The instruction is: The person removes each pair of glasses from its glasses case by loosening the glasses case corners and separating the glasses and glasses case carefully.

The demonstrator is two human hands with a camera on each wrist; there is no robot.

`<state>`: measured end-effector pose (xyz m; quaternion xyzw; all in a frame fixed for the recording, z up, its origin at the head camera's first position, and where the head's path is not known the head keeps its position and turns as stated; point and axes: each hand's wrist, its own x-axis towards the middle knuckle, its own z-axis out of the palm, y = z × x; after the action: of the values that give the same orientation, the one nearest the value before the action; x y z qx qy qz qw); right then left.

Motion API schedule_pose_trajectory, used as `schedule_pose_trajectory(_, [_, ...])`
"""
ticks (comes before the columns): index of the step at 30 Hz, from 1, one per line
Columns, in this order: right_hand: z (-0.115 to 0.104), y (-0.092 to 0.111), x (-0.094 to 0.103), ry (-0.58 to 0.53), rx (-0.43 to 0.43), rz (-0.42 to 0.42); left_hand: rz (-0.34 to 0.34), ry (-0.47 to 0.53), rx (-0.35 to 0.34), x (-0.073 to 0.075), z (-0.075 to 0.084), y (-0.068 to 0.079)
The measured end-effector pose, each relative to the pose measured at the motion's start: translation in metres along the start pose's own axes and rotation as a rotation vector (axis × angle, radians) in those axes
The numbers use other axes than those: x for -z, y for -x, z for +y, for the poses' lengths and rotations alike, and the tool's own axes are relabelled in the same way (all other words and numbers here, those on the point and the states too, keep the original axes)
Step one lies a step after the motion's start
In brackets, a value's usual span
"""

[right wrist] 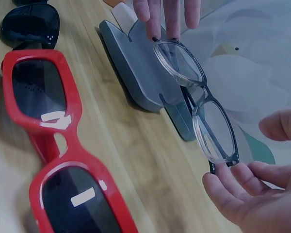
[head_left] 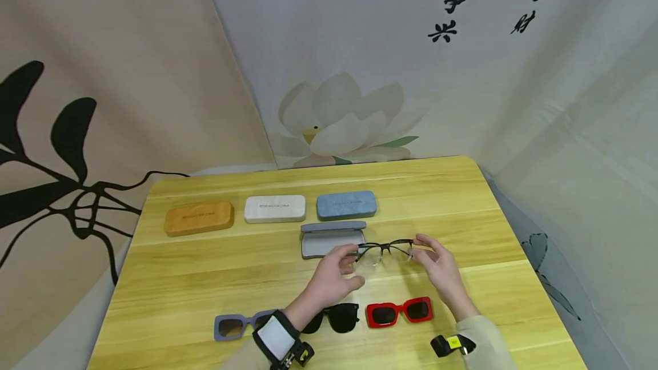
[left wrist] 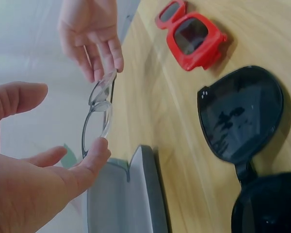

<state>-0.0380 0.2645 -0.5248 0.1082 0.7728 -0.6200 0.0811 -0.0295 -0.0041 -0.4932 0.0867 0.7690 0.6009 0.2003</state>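
Eyeglasses (head_left: 384, 249) with clear lenses and a black upper rim are held up between my two hands, above the table. Fingers of my left hand (head_left: 331, 278) touch one end of the frame, the thumb standing apart. My right hand (head_left: 439, 270) meets the other end with its fingertips, its thumb also away from the frame. In the right wrist view the temples (right wrist: 188, 102) look folded behind the lenses. A grey glasses case (head_left: 329, 241) lies with its lid up, just behind the left fingers, its lining bare where visible.
Along the back lie orange (head_left: 199, 218), white (head_left: 275, 209) and blue (head_left: 346, 205) closed cases. Nearer are purple-framed sunglasses (head_left: 230, 327), black sunglasses (head_left: 343, 318) partly behind the left wrist, and red sunglasses (head_left: 399, 312). Curtains hang behind the wooden table (head_left: 247, 278).
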Motion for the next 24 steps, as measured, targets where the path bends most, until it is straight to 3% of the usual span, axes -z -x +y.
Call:
schedule_pose_trajectory(11, [0.010, 0.011, 0.023, 0.013, -0.063, 0.043, -0.068, 0.011, -0.010, -0.023, 0.009, -0.003])
schedule_pose_trajectory(24, [0.027, 0.025, 0.046, -0.010, -0.080, 0.088, -0.144, -0.009, -0.014, -0.050, 0.015, -0.009])
